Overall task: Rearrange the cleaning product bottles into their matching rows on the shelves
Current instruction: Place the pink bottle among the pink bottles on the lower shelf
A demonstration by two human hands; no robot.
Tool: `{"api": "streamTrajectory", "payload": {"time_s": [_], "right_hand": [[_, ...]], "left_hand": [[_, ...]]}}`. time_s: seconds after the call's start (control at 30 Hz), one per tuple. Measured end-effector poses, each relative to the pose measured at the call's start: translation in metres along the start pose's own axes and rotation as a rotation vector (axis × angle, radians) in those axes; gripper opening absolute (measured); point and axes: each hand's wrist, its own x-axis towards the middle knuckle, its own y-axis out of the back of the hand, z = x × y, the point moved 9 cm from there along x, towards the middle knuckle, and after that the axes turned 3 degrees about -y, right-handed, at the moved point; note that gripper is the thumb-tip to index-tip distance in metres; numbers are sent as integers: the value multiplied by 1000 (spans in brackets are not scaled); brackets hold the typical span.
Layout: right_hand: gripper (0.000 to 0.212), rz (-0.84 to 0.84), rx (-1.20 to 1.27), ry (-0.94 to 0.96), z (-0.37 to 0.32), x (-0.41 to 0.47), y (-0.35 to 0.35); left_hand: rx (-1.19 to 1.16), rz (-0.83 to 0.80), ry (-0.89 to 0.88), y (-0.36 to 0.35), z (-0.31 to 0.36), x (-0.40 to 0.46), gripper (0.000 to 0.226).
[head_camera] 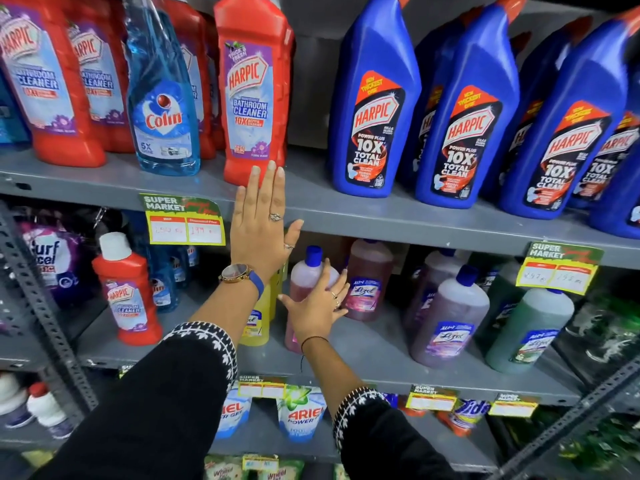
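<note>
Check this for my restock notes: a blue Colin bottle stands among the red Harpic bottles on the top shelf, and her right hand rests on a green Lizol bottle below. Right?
One thing is off. The head view shows the right hand on a pink Lizol bottle, not a green one. The Colin bottle does stand among the red Harpic bottles on the top shelf.

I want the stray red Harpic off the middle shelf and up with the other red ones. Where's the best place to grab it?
Probably around the narrow shoulder just under the white cap of the red Harpic bottle, coming straight in from the front with the left hand. It stands upright near the shelf's front edge with open space on both sides; its flat, wide body looks harder to wrap a hand around.
</note>
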Motion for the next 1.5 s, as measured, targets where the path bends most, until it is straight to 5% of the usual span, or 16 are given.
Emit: {"api": "streamTrajectory", "payload": {"time_s": [0.17,0.6,1.1,1.5], "right_hand": [[97,53,-18,99,-4,11,13],[93,308,-54,-44,51,49,94],[96,273,-103,-18,70,43,94],[108,157,-226,-38,70,32,97]], "left_hand": [[-9,-4,-5,-2,0,-1,68],[-13,42,-11,-2,0,-2,66],[-8,-17,10,-1,-1,-1,68],[-6,-255,32,11,0,3,70]]}}
